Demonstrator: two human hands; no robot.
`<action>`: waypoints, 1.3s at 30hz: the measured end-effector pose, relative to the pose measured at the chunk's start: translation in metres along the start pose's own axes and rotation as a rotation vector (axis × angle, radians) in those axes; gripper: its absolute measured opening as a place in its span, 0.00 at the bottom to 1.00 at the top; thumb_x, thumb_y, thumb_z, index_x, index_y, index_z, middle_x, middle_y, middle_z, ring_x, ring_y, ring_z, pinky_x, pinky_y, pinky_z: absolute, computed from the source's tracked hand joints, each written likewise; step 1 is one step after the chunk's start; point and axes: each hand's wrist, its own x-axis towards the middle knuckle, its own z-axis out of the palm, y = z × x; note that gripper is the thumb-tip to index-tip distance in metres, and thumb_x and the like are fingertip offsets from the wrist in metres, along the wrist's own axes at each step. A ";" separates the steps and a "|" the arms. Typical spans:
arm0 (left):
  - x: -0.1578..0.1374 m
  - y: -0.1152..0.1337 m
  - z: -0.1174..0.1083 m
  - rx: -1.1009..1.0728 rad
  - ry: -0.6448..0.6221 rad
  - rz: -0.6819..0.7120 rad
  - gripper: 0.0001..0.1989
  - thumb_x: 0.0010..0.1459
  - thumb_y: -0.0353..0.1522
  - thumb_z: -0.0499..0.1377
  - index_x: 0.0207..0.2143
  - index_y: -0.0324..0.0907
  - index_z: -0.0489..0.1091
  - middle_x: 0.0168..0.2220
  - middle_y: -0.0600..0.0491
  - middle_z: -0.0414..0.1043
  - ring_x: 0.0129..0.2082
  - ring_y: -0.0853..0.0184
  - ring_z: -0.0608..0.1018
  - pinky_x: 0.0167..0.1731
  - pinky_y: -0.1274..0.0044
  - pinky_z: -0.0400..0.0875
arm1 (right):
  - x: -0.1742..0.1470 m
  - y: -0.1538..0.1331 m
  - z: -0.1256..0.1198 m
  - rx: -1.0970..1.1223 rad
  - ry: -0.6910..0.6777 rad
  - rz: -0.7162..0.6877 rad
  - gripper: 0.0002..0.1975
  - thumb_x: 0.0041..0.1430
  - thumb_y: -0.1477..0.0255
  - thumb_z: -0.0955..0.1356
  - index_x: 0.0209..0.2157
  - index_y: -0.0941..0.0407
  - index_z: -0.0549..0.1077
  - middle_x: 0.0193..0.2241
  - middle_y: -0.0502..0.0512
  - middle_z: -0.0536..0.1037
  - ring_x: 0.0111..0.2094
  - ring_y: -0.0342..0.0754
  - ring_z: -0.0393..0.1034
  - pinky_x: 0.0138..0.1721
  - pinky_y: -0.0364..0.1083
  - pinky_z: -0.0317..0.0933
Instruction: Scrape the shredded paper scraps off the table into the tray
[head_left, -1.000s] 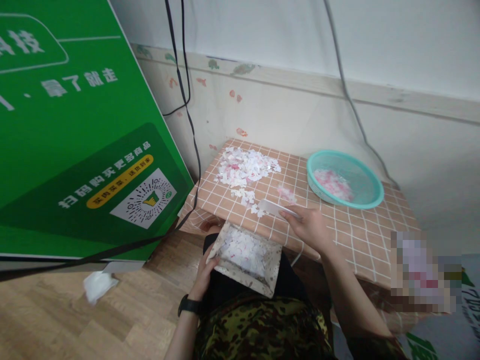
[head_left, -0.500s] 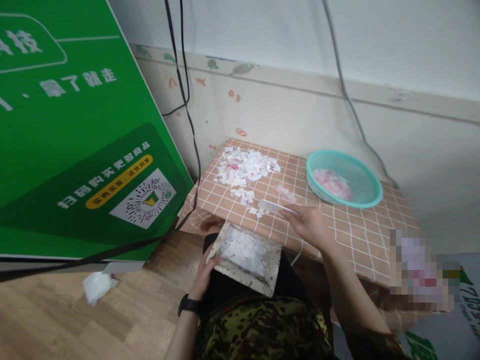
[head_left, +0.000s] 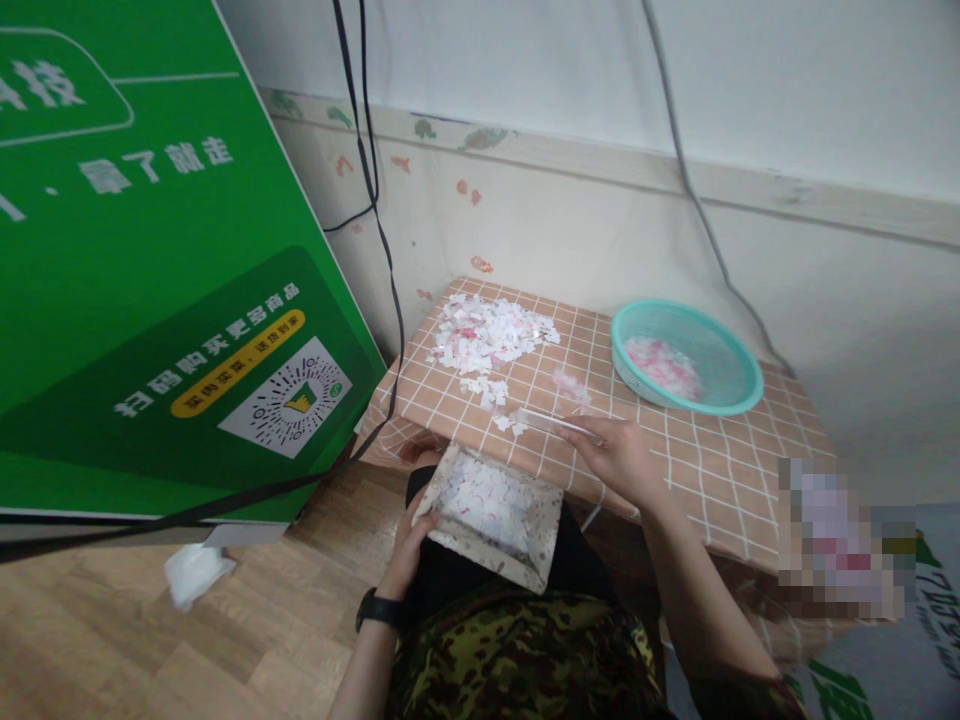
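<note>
My left hand [head_left: 414, 540] grips the left edge of a shallow, speckled pale box [head_left: 540, 570], which rests tilted on my lap below the table edge. White paper scraps [head_left: 484, 500] with a few pink bits lie inside it. My right hand [head_left: 615, 455] is closed round one end of a flat pale strip [head_left: 541, 421], like a ruler or scraper. The strip lies low over the table, its far end beside a few loose white scraps [head_left: 508, 424]. A larger heap of white and pink paper scraps [head_left: 491, 335] spreads at the table's back left.
A turquoise basket [head_left: 739, 395] with pink and white scraps stands on the checked tablecloth [head_left: 720, 450]. Near the strip lies a small pink-white clump [head_left: 571, 388]. A black cable [head_left: 390, 290] hangs before the green panel [head_left: 150, 250]. A blurred patch [head_left: 844, 540] covers the table's right end.
The strip and my right hand have moved slightly toward the near table edge, and the loose scraps by its tip have shifted a little. My left hand and the box look unmoved.
</note>
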 end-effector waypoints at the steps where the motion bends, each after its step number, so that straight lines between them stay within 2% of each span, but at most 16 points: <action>1: 0.000 -0.001 0.000 -0.003 -0.001 -0.003 0.31 0.56 0.41 0.65 0.60 0.39 0.72 0.62 0.44 0.72 0.65 0.46 0.68 0.66 0.59 0.56 | -0.001 0.001 0.002 0.004 0.009 0.002 0.13 0.68 0.64 0.66 0.40 0.51 0.83 0.39 0.56 0.86 0.38 0.54 0.82 0.39 0.48 0.73; 8: 0.000 0.006 0.002 0.012 0.017 -0.005 0.31 0.54 0.42 0.65 0.59 0.40 0.73 0.60 0.46 0.75 0.63 0.46 0.70 0.65 0.60 0.58 | -0.004 -0.002 0.007 0.051 -0.061 -0.003 0.12 0.68 0.66 0.66 0.44 0.50 0.83 0.41 0.55 0.85 0.39 0.54 0.82 0.41 0.48 0.73; 13: 0.000 0.005 0.002 0.013 -0.006 0.019 0.31 0.55 0.41 0.63 0.60 0.40 0.72 0.60 0.46 0.75 0.62 0.47 0.71 0.64 0.60 0.58 | -0.006 -0.005 0.004 0.043 -0.033 0.009 0.13 0.68 0.65 0.66 0.42 0.52 0.83 0.40 0.56 0.86 0.38 0.54 0.82 0.39 0.48 0.72; 17: 0.001 0.004 0.001 0.021 0.000 0.017 0.31 0.55 0.41 0.64 0.60 0.40 0.72 0.60 0.45 0.75 0.63 0.47 0.71 0.64 0.60 0.58 | -0.007 -0.002 0.009 0.026 -0.010 0.005 0.13 0.68 0.65 0.66 0.43 0.52 0.83 0.41 0.56 0.86 0.39 0.54 0.82 0.42 0.49 0.72; 23: 0.000 0.007 0.003 0.010 0.008 -0.010 0.31 0.55 0.43 0.64 0.59 0.40 0.73 0.59 0.45 0.75 0.62 0.46 0.71 0.64 0.60 0.59 | -0.005 0.002 0.017 0.062 -0.046 0.008 0.13 0.68 0.64 0.66 0.44 0.50 0.83 0.41 0.55 0.86 0.40 0.54 0.82 0.41 0.49 0.73; 27: 0.000 0.007 0.003 0.005 -0.001 -0.002 0.31 0.55 0.42 0.64 0.59 0.40 0.73 0.59 0.44 0.75 0.62 0.45 0.71 0.64 0.59 0.58 | -0.006 -0.004 0.011 0.065 -0.074 -0.013 0.13 0.68 0.66 0.66 0.45 0.50 0.82 0.43 0.54 0.85 0.42 0.54 0.82 0.44 0.49 0.73; 29: 0.000 0.008 0.003 0.005 -0.006 0.004 0.30 0.55 0.42 0.64 0.59 0.41 0.73 0.59 0.45 0.75 0.63 0.46 0.71 0.64 0.59 0.59 | -0.009 -0.007 0.006 0.035 -0.046 -0.003 0.13 0.68 0.66 0.65 0.43 0.51 0.83 0.41 0.54 0.86 0.40 0.54 0.82 0.42 0.48 0.73; 34: -0.001 0.013 0.004 0.001 -0.019 0.011 0.30 0.55 0.42 0.64 0.59 0.40 0.73 0.59 0.45 0.76 0.62 0.45 0.71 0.63 0.59 0.60 | -0.015 -0.006 0.000 -0.169 0.163 0.102 0.17 0.69 0.61 0.64 0.39 0.54 0.83 0.32 0.58 0.85 0.28 0.54 0.80 0.29 0.46 0.69; 39: 0.001 0.008 0.003 -0.019 -0.030 0.000 0.30 0.56 0.41 0.64 0.60 0.40 0.71 0.60 0.45 0.74 0.63 0.47 0.70 0.64 0.60 0.58 | -0.020 -0.003 0.013 -0.178 0.141 0.092 0.17 0.70 0.63 0.63 0.42 0.52 0.83 0.34 0.57 0.86 0.31 0.54 0.81 0.32 0.46 0.71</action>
